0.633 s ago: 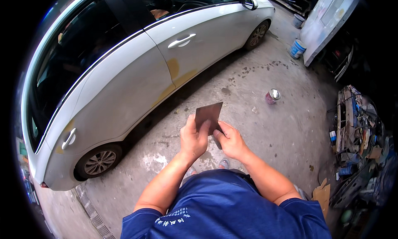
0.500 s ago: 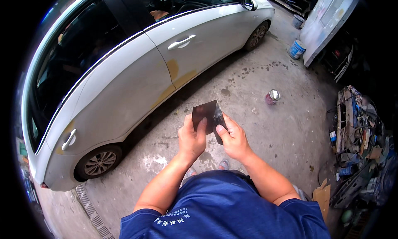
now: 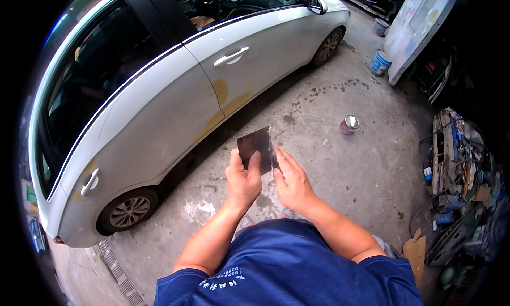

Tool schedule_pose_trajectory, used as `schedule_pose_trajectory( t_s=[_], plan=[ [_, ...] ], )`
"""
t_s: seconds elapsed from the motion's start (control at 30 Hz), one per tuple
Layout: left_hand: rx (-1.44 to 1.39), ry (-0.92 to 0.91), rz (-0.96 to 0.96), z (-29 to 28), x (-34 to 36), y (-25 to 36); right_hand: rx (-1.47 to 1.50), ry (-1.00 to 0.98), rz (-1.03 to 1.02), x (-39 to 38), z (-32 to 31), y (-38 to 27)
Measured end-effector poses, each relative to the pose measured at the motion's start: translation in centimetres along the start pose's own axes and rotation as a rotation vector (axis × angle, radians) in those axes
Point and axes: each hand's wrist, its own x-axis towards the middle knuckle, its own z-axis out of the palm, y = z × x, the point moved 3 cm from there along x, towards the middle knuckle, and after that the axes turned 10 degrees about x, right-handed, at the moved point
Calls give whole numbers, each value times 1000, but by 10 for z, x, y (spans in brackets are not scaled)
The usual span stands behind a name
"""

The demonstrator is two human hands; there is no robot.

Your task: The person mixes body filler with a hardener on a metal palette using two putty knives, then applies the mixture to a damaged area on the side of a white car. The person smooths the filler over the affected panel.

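Head view: both hands, left hand (image 3: pixel 243 179) and right hand (image 3: pixel 291 183), pinch a dark sanding sheet (image 3: pixel 256 146), held flat for inspection; white car (image 3: pixel 159 109) at ten o'clock.

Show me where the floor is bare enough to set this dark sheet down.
Bare concrete lies between the white car and the small tin can, ahead of both hands. The right side by the junk pile is crowded.

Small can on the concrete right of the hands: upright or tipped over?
Upright. The small can stands on the concrete floor with its round shiny top facing up; contents cannot be told.
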Motion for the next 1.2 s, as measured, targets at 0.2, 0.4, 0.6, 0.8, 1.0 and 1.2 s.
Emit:
schedule_pose_trajectory(
  t_s=[0.2,0.4,0.6,0.8,1.0,1.2],
  plan=[
    [-27,0,98,-6,7,2,-101,-74,-8,-12,9,14],
    [104,34,127,-5,2,15,-54,-7,-22,-4,5,-8],
    [24,33,230,-9,9,17,-82,-36,9,-5,0,-4],
    [15,61,238,-4,10,15,-116,-45,45,-4,7,15],
    [-480,-61,-313,-13,18,3,605,90,272,6,-26,28],
    [-661,-33,-581,14,-23,3,752,147,17,4,-15,31]
  ],
)
